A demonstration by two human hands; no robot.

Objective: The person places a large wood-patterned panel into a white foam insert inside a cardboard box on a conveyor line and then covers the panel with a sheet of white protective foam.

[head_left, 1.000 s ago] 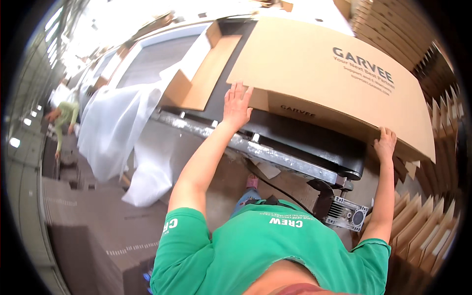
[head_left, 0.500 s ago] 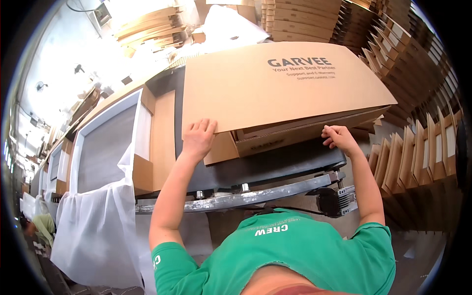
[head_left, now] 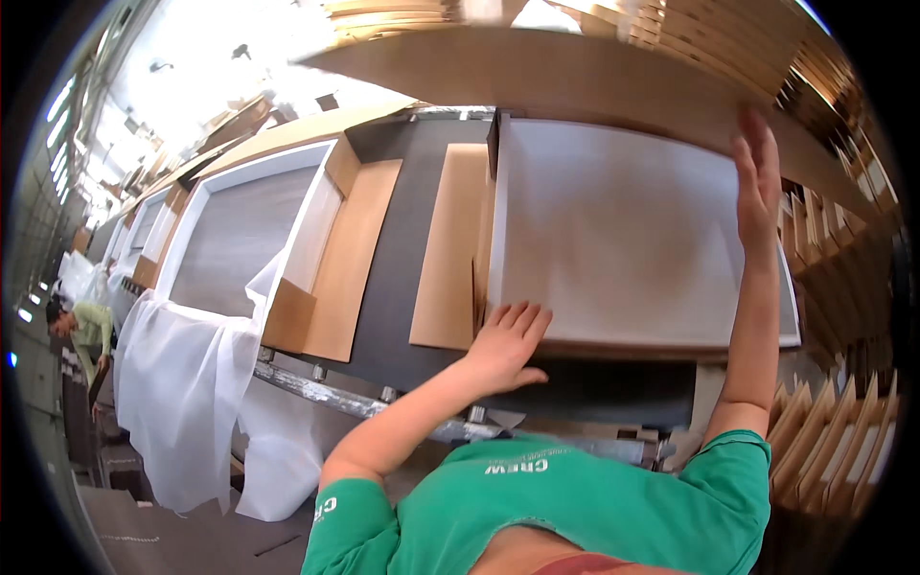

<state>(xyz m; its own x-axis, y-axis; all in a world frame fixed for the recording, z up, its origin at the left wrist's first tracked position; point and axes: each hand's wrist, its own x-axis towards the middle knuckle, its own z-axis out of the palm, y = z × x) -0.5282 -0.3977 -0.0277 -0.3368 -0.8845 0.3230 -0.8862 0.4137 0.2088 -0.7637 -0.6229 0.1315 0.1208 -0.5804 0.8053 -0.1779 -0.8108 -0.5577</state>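
Change: lid (head_left: 575,86) now lifted high off the box (head_left: 632,240), white sheet showing.
Left hand (head_left: 508,340): fingers spread flat on the box's near edge, gripping nothing; press down to steady it.
Right hand (head_left: 757,182): open palm under the lid (not gripping); lift evenly.
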